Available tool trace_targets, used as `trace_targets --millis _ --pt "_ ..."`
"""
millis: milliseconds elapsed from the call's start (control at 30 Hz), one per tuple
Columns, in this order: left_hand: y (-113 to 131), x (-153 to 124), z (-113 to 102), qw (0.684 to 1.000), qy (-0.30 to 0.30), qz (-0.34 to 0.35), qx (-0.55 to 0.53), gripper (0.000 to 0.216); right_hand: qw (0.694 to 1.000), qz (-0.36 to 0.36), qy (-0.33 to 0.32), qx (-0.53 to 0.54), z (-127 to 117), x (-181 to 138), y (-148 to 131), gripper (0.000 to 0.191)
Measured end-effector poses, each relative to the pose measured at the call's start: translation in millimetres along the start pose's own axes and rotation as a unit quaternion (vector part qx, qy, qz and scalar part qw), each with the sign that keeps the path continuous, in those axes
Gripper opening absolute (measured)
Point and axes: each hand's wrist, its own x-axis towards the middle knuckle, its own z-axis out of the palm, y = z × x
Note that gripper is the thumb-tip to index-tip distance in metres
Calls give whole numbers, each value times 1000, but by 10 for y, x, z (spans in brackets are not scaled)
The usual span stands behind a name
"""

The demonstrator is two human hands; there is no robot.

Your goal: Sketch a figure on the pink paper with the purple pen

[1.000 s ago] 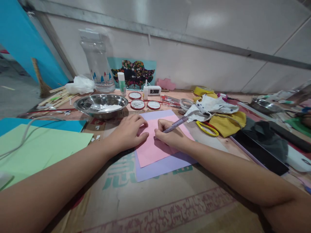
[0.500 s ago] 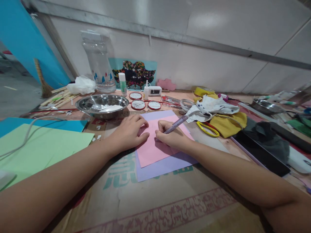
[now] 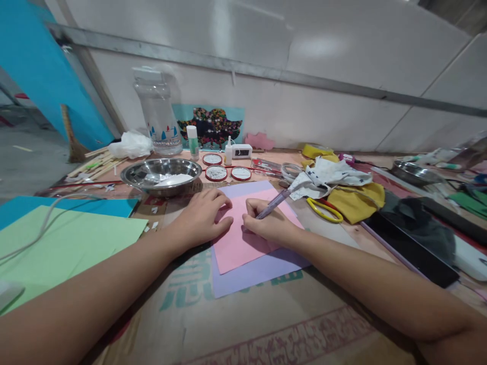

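Observation:
A pink sheet of paper (image 3: 238,243) lies on a larger lilac sheet (image 3: 258,266) in the middle of the table. My left hand (image 3: 201,215) rests flat on the pink sheet's left edge, fingers stretched out and slightly curved. My right hand (image 3: 266,223) is closed round a purple pen (image 3: 274,200), whose tip touches the pink sheet near its upper middle. Both forearms reach in from the bottom corners.
A steel bowl (image 3: 162,175) stands behind my left hand, with three round red-rimmed lids (image 3: 216,173) and a glue bottle (image 3: 228,151) beyond. Yellow-handled scissors (image 3: 323,210) and cloths (image 3: 335,175) lie to the right. Green paper (image 3: 68,243) lies left. A clear jar (image 3: 158,116) stands by the wall.
The view has tipped upward a little, so everything sits lower in the picture. My right hand has edged slightly left with the pen. The left hand stays on the paper.

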Motion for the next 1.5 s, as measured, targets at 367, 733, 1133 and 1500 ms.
trace_targets --millis 367,733,1133,1500 --pt "-11 0 -5 1000 -3 2 -2 33 1000 -8 3 -9 -2 5 -10 25" --pt "-11 2 -6 1000 -5 5 1 33 1000 -6 -3 8 0 -19 1 24" --pt "-9 6 -6 1000 -5 -1 -1 34 1000 -7 -20 11 -18 -46 -20 24" --pt "-11 0 8 1000 1 3 -2 37 991 -37 -43 123 4 -54 -115 29"
